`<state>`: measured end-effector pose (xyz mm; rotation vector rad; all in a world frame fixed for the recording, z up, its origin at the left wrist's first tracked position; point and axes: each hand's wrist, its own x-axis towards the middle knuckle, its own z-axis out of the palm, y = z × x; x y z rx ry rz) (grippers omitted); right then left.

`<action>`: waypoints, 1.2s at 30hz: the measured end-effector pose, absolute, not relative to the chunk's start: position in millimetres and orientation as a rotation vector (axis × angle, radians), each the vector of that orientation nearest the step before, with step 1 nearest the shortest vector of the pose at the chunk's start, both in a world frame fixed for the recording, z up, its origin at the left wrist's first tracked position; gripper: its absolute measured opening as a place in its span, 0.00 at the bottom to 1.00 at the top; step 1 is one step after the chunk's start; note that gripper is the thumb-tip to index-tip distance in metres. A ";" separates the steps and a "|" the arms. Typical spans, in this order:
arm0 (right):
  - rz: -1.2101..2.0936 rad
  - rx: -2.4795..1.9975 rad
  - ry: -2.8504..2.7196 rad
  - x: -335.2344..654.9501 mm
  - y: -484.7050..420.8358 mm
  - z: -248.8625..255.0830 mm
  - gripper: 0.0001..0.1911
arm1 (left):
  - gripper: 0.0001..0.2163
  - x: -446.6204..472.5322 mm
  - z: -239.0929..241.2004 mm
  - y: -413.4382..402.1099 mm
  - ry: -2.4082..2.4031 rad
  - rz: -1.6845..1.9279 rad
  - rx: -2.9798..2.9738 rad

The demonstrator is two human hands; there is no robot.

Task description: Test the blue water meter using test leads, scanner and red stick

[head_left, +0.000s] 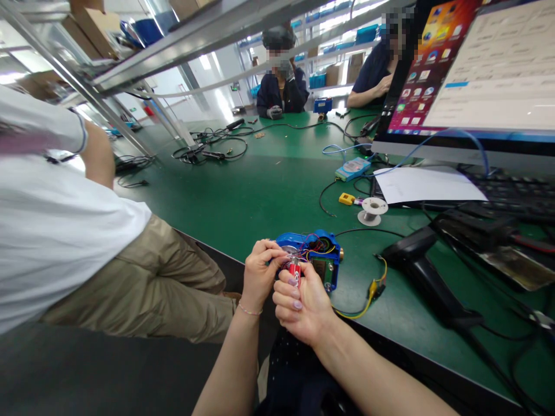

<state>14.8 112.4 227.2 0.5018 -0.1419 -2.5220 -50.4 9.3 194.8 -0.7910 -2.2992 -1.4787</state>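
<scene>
My left hand [260,271] is at the near edge of the green worktop [260,190]; its grip is pressed together on what look like thin wires [301,248] at the left end of a blue plastic housing with a bare circuit board [324,249]. My right hand [299,303] is touching it, grip pinching a small red cylindrical cell [295,277] upright against the housing. I judge the work midway: housing open, wires loose, cell not yet seated. A yellow clip lead [368,292] trails right, and a white spool [373,209] sits farther off.

glossy blue plastic housing [323,245], matt green tabletop [260,196], white paper sheet [427,185]
</scene>
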 end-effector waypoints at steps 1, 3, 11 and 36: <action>-2.523 0.491 -0.143 14.6 112.4 227.3 0.28 | 0.04 -50.3 194.8 9.2 -2.300 -1.478 -0.792; -2.523 0.482 -0.142 14.2 112.6 227.5 0.28 | 0.04 -50.2 194.5 9.0 -2.302 -1.477 -0.794; -2.504 0.499 -0.152 13.4 113.4 227.8 0.27 | 0.04 -51.6 192.5 9.0 -2.303 -1.474 -0.799; -2.510 0.572 -0.036 16.8 114.4 232.2 0.33 | 0.05 -50.3 193.0 8.5 -2.320 -1.522 -0.766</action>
